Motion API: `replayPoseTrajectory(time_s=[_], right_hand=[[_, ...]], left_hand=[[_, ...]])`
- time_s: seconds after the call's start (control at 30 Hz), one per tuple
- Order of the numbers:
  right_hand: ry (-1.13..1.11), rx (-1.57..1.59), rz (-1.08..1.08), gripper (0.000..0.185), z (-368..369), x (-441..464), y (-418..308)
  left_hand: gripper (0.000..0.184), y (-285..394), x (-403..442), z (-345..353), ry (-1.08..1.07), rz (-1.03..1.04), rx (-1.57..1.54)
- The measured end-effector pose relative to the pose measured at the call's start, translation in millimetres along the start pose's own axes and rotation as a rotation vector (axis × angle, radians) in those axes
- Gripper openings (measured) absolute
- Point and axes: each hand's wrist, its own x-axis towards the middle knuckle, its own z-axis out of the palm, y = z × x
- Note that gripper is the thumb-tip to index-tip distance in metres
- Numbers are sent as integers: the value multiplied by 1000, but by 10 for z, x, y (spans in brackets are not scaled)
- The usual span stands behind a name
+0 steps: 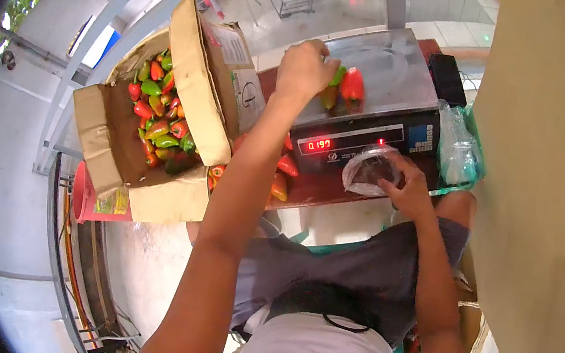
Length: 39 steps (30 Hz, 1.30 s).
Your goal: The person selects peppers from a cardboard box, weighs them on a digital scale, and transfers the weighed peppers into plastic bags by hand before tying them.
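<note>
My left hand is over the left side of a weighing scale's steel plate. Its fingers curl down against a green pepper, their tips partly hidden. Just right of that pepper, a red pepper lies on the plate. The scale's red display glows on its front panel and seems to read 0.197. In front of the panel, my right hand pinches the rim of a clear plastic bag, whose mouth faces up.
An open cardboard box on the left holds many red and green peppers. More peppers lie on the brown table beneath my left forearm. Plastic bags fill a green basket at the right. A tan panel borders the right side.
</note>
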Motion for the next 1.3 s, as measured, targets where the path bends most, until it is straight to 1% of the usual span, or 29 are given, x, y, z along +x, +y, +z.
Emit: replayPoseTrajectory(time_s=[0.03,0.13,0.23,0.33,0.43,0.53,0.63,0.73,0.8,0.83,0.87,0.9,0.97,1.03,1.1,1.13,1.17,1.23,1.27,1.3], right_hand=[[2,-2,-4,67,4,-6,-1],[8,-17,17,63,5,-18,-3],[1,-24,4,63,7,-12,-22],[0,-40,-26,61,-8,-8,-53],[-49,-22,23,62,-20,-1,-21],[-45,9,19,59,-9,5,28],[-44,-4,66,58,2,17,10],[-31,8,40,58,8,13,-30],[-41,31,55,58,-10,12,-64],[-45,45,64,58,-15,11,-62],[-36,42,48,57,-7,2,-28],[-26,40,31,57,12,-1,17],[-5,26,15,57,25,5,41],[6,0,19,57,18,9,-7],[-49,7,131,59,-48,23,-142],[-79,9,188,60,-67,18,-174],[-64,-14,133,61,-54,10,-114],[-33,-58,19,62,-10,-6,31],[-15,-58,21,63,8,-32,84],[3,-60,18,64,18,-45,95]], left_hand=[[38,35,19,-21,-10,-5,38],[44,122,68,-47,-49,-12,112],[45,126,154,-3,-68,15,170],[43,120,224,28,-119,-6,182],[45,73,338,87,-91,55,212],[46,98,520,86,-153,80,307],[37,195,564,114,-365,85,391],[43,197,590,157,-330,95,381],[48,49,677,156,-301,125,373],[50,125,607,17,-287,142,371],[51,167,468,-127,-271,11,111],[52,386,87,-454,-251,-123,-145],[46,424,-390,-506,-302,-18,-568],[41,461,-915,-184,-356,127,-904],[38,444,-1410,372,-176,373,-860],[36,342,-1544,562,-166,449,-718],[35,259,-1647,697,-154,524,-576],[32,177,-1807,784,-226,432,-545],[31,139,-1863,815,-259,389,-527],[24,100,-1903,877,-313,335,-449]])
